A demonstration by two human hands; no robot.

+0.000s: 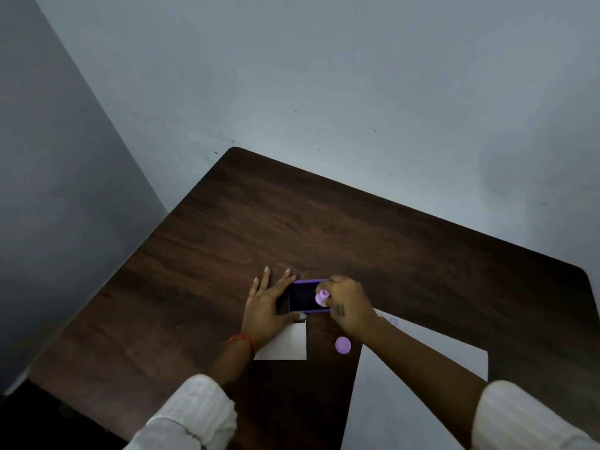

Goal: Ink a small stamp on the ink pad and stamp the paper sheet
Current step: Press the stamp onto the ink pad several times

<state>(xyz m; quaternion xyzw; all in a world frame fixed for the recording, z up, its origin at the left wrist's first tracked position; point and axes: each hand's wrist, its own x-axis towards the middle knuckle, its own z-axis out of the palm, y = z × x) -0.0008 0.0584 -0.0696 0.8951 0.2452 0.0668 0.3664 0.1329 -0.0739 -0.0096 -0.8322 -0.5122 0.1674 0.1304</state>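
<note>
Head camera looks steeply down, near the table [324, 222].

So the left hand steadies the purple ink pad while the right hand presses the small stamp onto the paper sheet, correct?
Not quite. In the head view the right hand holds the small stamp over the ink pad, not the paper sheet. The left hand does steady the pad.

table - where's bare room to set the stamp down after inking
Bare wood lies across the table beyond the ink pad to the far edge, and left of the left hand. It is crowded near the cap, card and paper.
</note>
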